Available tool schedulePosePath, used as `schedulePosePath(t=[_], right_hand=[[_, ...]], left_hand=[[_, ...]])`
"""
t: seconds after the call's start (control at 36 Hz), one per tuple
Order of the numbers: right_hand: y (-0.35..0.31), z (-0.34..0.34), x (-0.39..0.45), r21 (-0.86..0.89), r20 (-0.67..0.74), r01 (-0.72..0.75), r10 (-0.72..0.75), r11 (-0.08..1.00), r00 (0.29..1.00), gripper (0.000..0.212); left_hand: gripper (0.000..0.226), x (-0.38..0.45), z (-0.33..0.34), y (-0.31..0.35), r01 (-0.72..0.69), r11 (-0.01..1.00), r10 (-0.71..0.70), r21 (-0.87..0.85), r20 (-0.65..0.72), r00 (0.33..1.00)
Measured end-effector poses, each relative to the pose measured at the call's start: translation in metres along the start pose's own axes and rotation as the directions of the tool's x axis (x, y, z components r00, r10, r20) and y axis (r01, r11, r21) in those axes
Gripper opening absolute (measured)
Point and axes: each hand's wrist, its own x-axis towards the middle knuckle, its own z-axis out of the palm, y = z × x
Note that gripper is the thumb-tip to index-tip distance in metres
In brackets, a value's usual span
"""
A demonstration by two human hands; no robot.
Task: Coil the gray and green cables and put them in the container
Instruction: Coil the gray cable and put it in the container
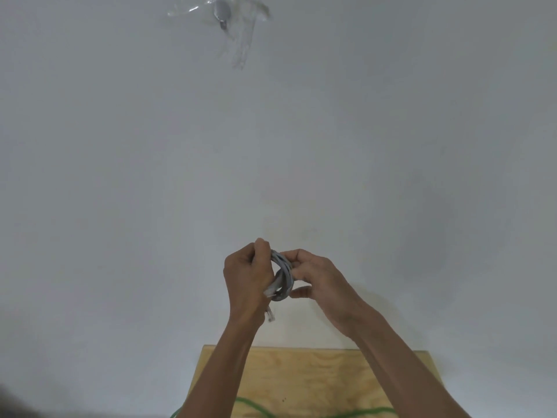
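Note:
A gray cable (282,277) wound into a small coil is held up in front of a white wall, between both hands. My left hand (245,276) grips the coil's left side, and a clear plug end hangs below that wrist. My right hand (316,279) pinches the coil's right side with thumb and curled fingers. The green cable (256,407) lies loose across a plywood board (316,375) at the bottom of the view, partly hidden by my forearms. No container is in view.
A clear plastic hook or bag with a gray object (223,13) is stuck high on the white wall. A dark blurred shape (12,402) sits in the bottom left corner.

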Motion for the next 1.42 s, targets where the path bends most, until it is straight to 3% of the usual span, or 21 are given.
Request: schedulePosePath(t=[0.11, 0.31, 0.42, 0.5, 0.58, 0.72, 0.83, 0.89, 0.94, 1.03, 1.19, 1.28, 1.42], right_hand=[[0.003, 0.006, -0.006, -0.145, 0.039, 0.133, -0.128, 0.981, 0.991, 0.065], [0.012, 0.02, -0.007, -0.301, -0.083, 0.297, -0.335, 0.906, 0.938, 0.015], [0.012, 0.024, -0.004, -0.429, -0.185, 0.334, -0.444, 0.839, 0.877, 0.011], [0.006, 0.027, -0.003, -0.429, -0.149, 0.416, -0.517, 0.802, 0.843, 0.007], [-0.002, 0.025, -0.005, -0.217, -0.176, 0.418, -0.456, 0.882, 0.872, 0.006], [0.0, 0.009, 0.004, 0.16, -0.376, 0.295, -0.218, 0.942, 0.901, 0.004], [0.017, 0.004, 0.014, 0.491, -0.415, 0.223, 0.001, 0.842, 0.91, 0.029], [0.025, 0.004, 0.014, 0.563, -0.426, 0.221, 0.05, 0.796, 0.903, 0.041], [0.033, 0.007, 0.014, 0.541, -0.437, 0.203, 0.067, 0.816, 0.897, 0.035], [0.04, 0.013, 0.011, 0.343, -0.453, 0.14, 0.033, 0.929, 0.891, 0.004], [0.042, 0.022, 0.001, 0.059, -0.374, 0.034, -0.009, 0.998, 0.927, 0.037], [0.042, 0.021, 0.002, 0.08, -0.336, 0.017, 0.011, 0.997, 0.942, 0.033], [0.034, 0.017, 0.001, 0.164, -0.173, -0.048, 0.077, 0.985, 0.982, 0.035]], left_hand=[[0.04, 0.002, -0.002, -0.003, 0.027, 1.0, -0.027, -0.002, -0.02, 0.999], [0.039, 0.01, -0.01, -0.006, 0.079, 0.993, -0.082, -0.089, -0.029, 0.996], [0.043, 0.01, -0.013, -0.009, 0.097, 0.992, -0.098, -0.076, -0.001, 0.995], [0.049, 0.007, -0.013, -0.015, 0.091, 0.996, -0.091, -0.007, -0.022, 0.996], [0.052, 0.006, -0.013, -0.016, 0.068, 0.996, -0.064, 0.064, -0.066, 0.996], [0.053, 0.005, -0.014, -0.013, 0.056, 0.993, -0.049, 0.101, -0.068, 0.997], [0.052, 0.001, -0.01, -0.017, 0.091, 0.991, -0.089, 0.103, -0.02, 0.996], [0.051, -0.001, -0.006, -0.018, 0.116, 0.989, -0.117, 0.089, 0.005, 0.993], [0.053, -0.003, -0.003, -0.018, 0.145, 0.986, -0.147, 0.084, 0.018, 0.989], [0.055, -0.004, 0.0, -0.016, 0.192, 0.979, -0.193, 0.072, 0.01, 0.981], [0.059, 0.0, 0.003, -0.007, 0.235, 0.971, -0.235, 0.034, -0.014, 0.972], [0.067, -0.001, 0.003, -0.006, 0.25, 0.968, -0.25, 0.031, -0.018, 0.968], [0.055, -0.001, 0.001, -0.007, 0.245, 0.968, -0.244, 0.043, -0.031, 0.969]])
